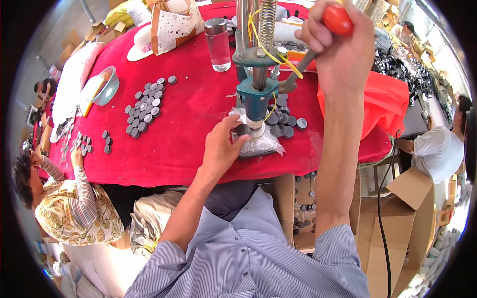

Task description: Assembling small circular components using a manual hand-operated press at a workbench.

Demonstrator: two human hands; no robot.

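Observation:
A teal hand press [254, 92] with a steel column and spring stands at the table's front. My right hand [343, 57] is raised and wrapped round its lever, beside the red ball knob [338, 20]. Between the thumb and fingers of my left hand [218, 149] is a small dark round cap [242, 130], just left of the press's lower tip. Clear crumpled plastic [263, 145] covers the press base under that tip. Several dark caps [284, 119] lie in a pile right of the press. Yellow cord [283, 60] loops around the press.
On the red-covered table [189, 149] are more dark caps [144, 109], a water bottle [218, 44], a bowl [107, 87] and a white-brown bag [174, 25]. Orange-red cloth [382, 102] drapes the right side. A co-worker [74, 208] sits at left. Cardboard boxes [387, 223] stand at lower right.

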